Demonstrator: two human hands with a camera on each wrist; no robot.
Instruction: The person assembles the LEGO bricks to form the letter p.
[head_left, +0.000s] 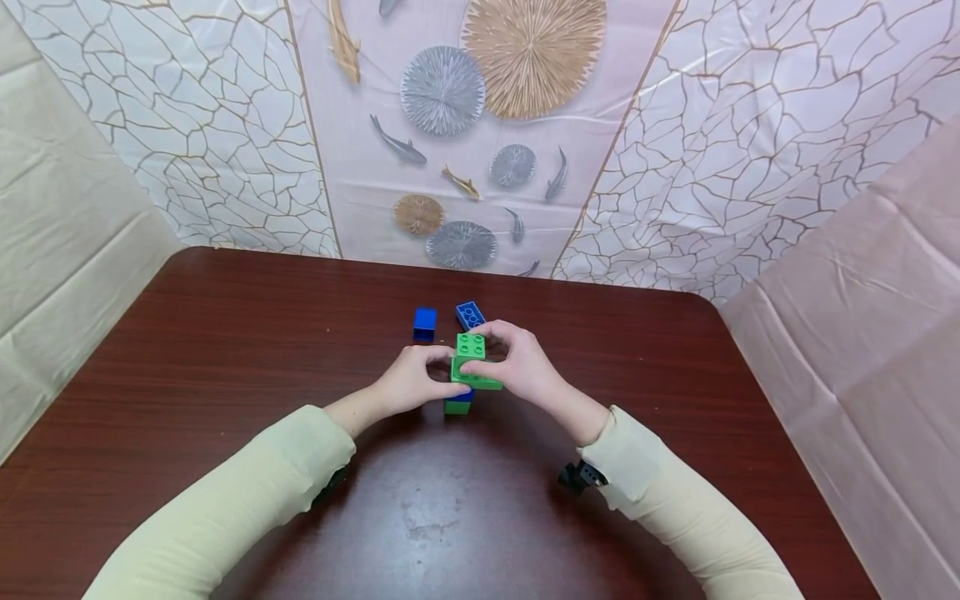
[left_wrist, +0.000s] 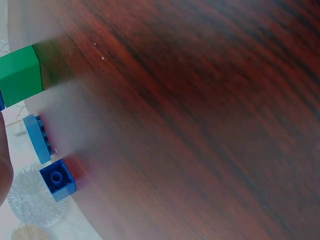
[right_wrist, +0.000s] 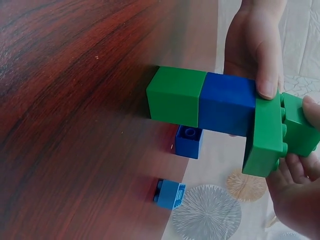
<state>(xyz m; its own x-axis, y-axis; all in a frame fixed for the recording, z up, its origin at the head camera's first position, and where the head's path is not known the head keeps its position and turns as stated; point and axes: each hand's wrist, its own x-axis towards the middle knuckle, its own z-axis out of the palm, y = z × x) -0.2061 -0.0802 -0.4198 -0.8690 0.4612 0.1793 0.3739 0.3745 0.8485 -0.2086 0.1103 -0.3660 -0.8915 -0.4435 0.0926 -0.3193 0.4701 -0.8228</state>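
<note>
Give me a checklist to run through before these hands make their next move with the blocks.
1. Left hand steadying the block stack: ok, thumb and fingers hold it.
2. Right hand holding the small green block on top: ok.
3. Small green block pressed fully onto the wide green block: cannot tell.
4. Bottom green block fitted to the middle blue block: ok, no gap shows.
5. Long blue block studs up: not ok, underside faces up.
6. Small blue block studs up: not ok, lies on its side.

Green block [left_wrist: 20,75] near blue bricks [left_wrist: 36,139] [left_wrist: 57,179]
</note>
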